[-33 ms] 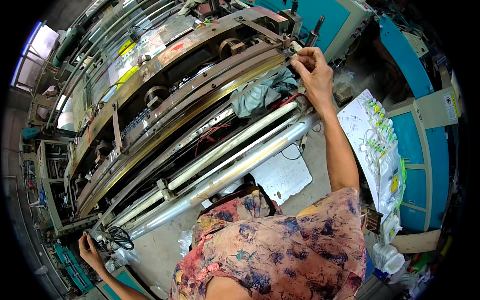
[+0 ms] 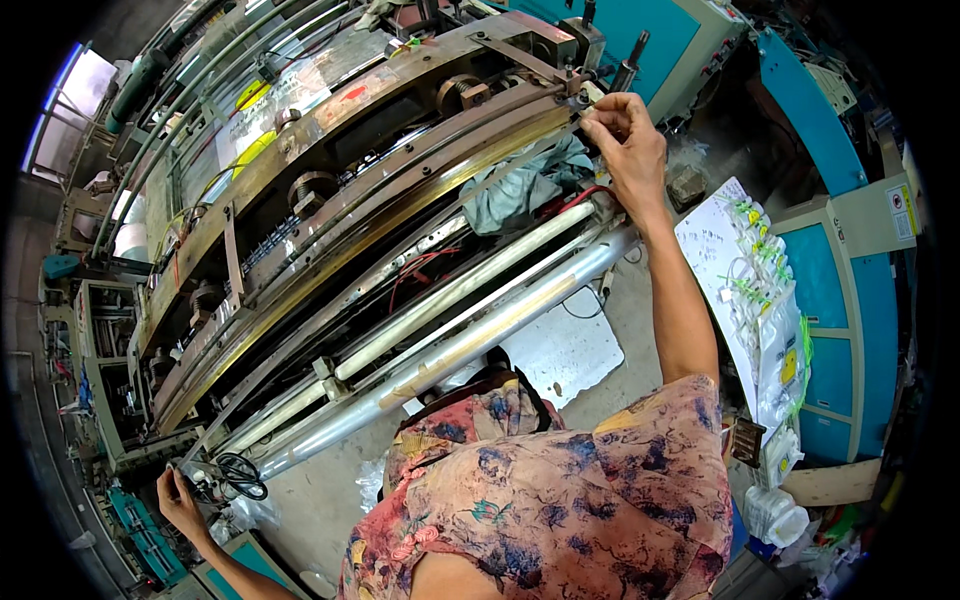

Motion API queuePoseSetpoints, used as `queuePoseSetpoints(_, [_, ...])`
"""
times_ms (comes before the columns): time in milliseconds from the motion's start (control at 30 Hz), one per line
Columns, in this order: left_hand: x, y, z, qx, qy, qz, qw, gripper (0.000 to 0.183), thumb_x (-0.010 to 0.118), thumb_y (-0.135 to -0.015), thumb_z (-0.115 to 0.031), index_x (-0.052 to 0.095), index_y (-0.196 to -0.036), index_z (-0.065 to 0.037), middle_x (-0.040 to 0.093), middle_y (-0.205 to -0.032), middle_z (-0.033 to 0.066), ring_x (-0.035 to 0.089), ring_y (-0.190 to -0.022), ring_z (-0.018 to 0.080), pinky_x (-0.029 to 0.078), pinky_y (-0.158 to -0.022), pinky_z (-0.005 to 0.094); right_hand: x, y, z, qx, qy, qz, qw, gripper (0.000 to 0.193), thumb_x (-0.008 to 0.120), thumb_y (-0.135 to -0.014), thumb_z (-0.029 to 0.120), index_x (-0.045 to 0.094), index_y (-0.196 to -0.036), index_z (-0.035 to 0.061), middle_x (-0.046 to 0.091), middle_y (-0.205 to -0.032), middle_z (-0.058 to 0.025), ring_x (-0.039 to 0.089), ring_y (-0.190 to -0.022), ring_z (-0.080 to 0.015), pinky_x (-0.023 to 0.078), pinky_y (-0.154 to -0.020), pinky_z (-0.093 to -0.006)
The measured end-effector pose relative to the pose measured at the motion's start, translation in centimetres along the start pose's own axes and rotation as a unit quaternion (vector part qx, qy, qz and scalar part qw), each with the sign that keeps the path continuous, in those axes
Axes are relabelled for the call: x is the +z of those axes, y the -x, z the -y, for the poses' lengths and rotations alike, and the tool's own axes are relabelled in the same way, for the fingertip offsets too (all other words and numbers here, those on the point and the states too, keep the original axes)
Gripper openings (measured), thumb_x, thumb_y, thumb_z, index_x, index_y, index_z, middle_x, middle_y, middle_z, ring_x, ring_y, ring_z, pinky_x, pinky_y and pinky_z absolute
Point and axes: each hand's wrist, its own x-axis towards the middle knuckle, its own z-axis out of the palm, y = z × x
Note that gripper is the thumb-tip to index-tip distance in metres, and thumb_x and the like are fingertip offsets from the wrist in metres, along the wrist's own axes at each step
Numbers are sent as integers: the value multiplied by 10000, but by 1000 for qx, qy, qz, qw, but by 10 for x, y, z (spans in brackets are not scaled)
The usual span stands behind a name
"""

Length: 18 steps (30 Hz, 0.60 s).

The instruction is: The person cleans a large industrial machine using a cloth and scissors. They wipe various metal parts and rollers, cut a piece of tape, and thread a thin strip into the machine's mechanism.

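A long, thin greyish strip [image 2: 222, 417] stretches along the front of a machine, below its brown metal bar [image 2: 420, 175] with a yellowish lower edge. At the far right, my right hand [image 2: 628, 140] is closed in a pinch on the strip's upper end, beside the bar's end bolts. My left hand [image 2: 181, 503] pinches the other end at the lower left, near a coil of black cable [image 2: 243, 476]. The fingertips partly hide both ends. A grey-green cloth [image 2: 525, 190] lies bunched behind the strip, close to my right hand.
A pale roller [image 2: 465, 275] and a thicker silver roller [image 2: 440, 360] cross in front of me. Red wires [image 2: 415, 268] hang behind them. To the right are tied plastic bags [image 2: 775, 340] and teal cabinets [image 2: 815, 275]. A white sheet [image 2: 565, 350] lies on the floor.
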Motion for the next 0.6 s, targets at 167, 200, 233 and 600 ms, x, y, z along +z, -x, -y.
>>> queuePoseSetpoints(167, [0, -2, 0, 1, -5, -4, 1000, 280, 623, -1032, -250, 648, -1068, 27, 654, -914, 72, 559, -800, 132, 460, -700, 287, 6, -4, -4, -18, 0, 2, 1000, 240, 733, -892, 99, 618, -1089, 25, 743, -931, -86, 716, -848, -158, 562, -751, -309])
queuePoseSetpoints(200, [0, -2, -2, 4, -10, -5, 1000, 279, 624, -1031, -249, 647, -1064, 27, 652, -911, 71, 559, -798, 131, 458, -701, 286, 7, -4, -5, -20, 3, 2, 1000, 241, 734, -891, 97, 619, -1089, 24, 745, -928, -87, 716, -840, -158, 561, -748, -310])
queuePoseSetpoints(233, [0, -3, -4, 8, -15, -5, 1000, 278, 625, -1030, -247, 646, -1060, 28, 651, -907, 70, 558, -797, 131, 457, -702, 285, 7, -5, -5, -18, 0, -1, 1000, 241, 735, -889, 95, 620, -1088, 24, 747, -925, -87, 717, -835, -157, 561, -746, -309])
queuePoseSetpoints(600, [-1, -1, -1, -2, -21, -4, 1000, 274, 636, -1021, -238, 644, -1052, 34, 645, -888, 71, 565, -804, 132, 472, -727, 288, 8, -4, -4, 0, -9, -2, 1000, 233, 734, -880, 86, 634, -1079, 17, 746, -911, -90, 716, -830, -163, 558, -744, -302])
